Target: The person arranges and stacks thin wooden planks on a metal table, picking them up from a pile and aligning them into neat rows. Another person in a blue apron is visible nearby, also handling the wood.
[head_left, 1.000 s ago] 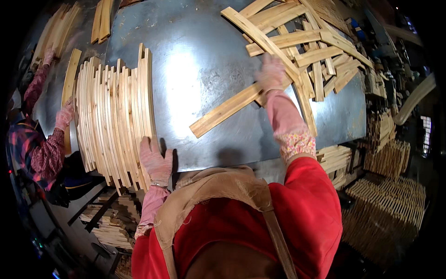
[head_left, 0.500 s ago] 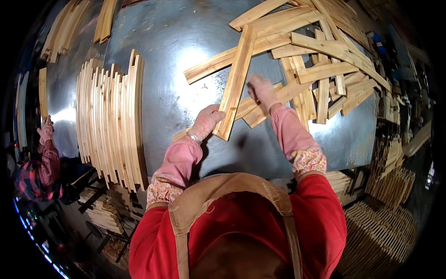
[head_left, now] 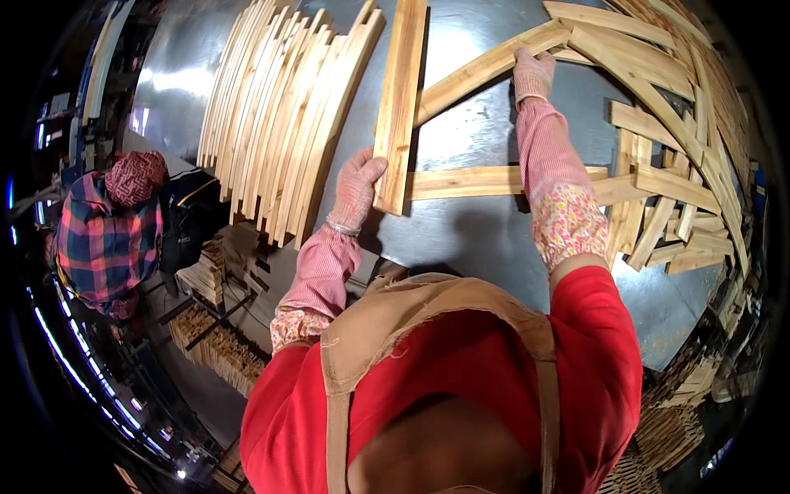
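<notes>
My left hand [head_left: 358, 189], in a pale pink work glove, is closed on the near end of a long wooden plank [head_left: 401, 99]. That plank points away from me, just right of the row of boards. Farther off, my right hand [head_left: 535, 78], gloved too, has its fingers closed at the right end of a slanting plank [head_left: 485, 70]. The slanting plank's left end meets the plank in my left hand. Another plank [head_left: 465, 182] lies crosswise on the metal table [head_left: 469, 136], with its left end beside the left-hand plank and my right forearm over part of it.
A tight row of boards [head_left: 280, 115] stands left on the table. A jumbled heap of planks [head_left: 658, 181] covers the right side. Beyond the table's left edge is a person in a checked top [head_left: 111, 239]. Stacked wood [head_left: 218, 346] sits below the table.
The view has swung leftward. My left hand has brought its plank over beside the row of boards. My right hand has gone from the nearer planks to the end of a farther one.
</notes>
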Motion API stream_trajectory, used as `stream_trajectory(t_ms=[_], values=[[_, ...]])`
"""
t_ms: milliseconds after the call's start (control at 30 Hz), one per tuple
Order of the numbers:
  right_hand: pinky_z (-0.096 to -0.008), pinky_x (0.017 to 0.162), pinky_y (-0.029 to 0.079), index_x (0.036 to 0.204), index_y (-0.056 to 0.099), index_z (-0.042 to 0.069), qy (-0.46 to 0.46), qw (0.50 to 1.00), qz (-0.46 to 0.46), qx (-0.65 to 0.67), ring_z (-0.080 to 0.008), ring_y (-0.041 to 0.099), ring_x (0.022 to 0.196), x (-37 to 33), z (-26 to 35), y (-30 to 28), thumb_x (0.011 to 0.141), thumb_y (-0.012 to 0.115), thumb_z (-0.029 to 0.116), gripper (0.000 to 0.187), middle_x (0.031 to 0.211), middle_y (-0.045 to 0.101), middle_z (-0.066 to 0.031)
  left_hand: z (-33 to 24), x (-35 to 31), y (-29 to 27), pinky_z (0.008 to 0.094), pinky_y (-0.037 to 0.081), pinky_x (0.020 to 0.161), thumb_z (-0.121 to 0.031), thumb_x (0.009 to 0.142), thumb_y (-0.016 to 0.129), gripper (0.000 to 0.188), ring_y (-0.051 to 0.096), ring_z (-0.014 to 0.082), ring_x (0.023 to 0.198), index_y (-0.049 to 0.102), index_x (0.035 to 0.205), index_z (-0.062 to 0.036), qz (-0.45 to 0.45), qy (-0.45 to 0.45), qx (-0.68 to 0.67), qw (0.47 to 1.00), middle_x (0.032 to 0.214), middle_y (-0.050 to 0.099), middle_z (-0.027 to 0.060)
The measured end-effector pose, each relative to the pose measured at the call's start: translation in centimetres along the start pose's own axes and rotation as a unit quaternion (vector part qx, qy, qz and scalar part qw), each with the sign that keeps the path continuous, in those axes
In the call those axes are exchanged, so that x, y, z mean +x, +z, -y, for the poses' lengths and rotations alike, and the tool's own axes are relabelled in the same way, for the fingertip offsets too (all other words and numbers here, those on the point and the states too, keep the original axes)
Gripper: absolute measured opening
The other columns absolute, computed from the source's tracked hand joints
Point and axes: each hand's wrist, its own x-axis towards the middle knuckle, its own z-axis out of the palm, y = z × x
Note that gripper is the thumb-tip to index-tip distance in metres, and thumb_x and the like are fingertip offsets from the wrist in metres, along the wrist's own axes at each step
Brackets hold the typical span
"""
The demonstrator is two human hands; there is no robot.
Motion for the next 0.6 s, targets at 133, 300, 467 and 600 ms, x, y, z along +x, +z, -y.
stream_trajectory(t_ms=[133, 300, 467, 600], values=[[-0.0433, 0.103, 0.053, 0.135, 0.062, -0.002, -0.081, 0.988, 0.132, -0.015, -0.0359, 0.074, 0.108, -9.2, 0.6, 4.8, 0.092, 0.071, 0.035, 0.057, 0.12, 0.074, -0.0252, -0.8, 0.6, -3.2, 0.0294, 0.055, 0.095, -0.016, 0.101, 0.068, 0.039, 0.069, 0.0139, 0.1, 0.067, 0.133, 0.0065, 0.003, 0.019, -0.068, 0.997, 0.115, 0.075, 0.0079], [-0.0397, 0.106, 0.055, 0.151, 0.057, 0.002, -0.003, 0.913, 0.402, 0.071, -0.0311, 0.068, 0.124, -22.3, -6.2, 16.7, 0.103, 0.067, 0.039, 0.061, 0.131, 0.072, -0.022, -1.8, 2.2, -5.5, 0.0309, 0.055, 0.094, -0.02, 0.099, 0.072, 0.044, 0.069, 0.0167, 0.101, 0.066, 0.133, 0.0072, 0.029, 0.025, -0.054, 0.998, 0.114, 0.075, 0.0108], [-0.0417, 0.114, 0.046, 0.145, 0.062, 0.001, -0.046, 0.916, 0.39, -0.082, -0.0335, 0.062, 0.132, -24.3, -6.2, 11.0, 0.1, 0.068, 0.041, 0.061, 0.142, 0.067, -0.021, -2.5, 0.2, -8.5, 0.0333, 0.053, 0.099, -0.026, 0.098, 0.074, 0.048, 0.068, 0.0218, 0.109, 0.067, 0.134, 0.0048, 0.055, 0.046, 0.182, 0.981, 0.118, 0.074, 0.0157], [-0.0463, 0.127, 0.032, 0.159, 0.048, 0.001, -0.418, 0.843, 0.081, -0.327, -0.0395, 0.044, 0.151, -20.6, -2.3, -2.8, 0.09, 0.079, 0.041, 0.086, 0.154, 0.056, -0.0217, -5.1, -2.8, -8.0, 0.0442, 0.055, 0.097, -0.041, 0.101, 0.067, 0.049, 0.071, 0.0368, 0.111, 0.069, 0.137, -0.0086, 0.239, 0.054, 0.32, 0.915, 0.125, 0.075, 0.0177]])
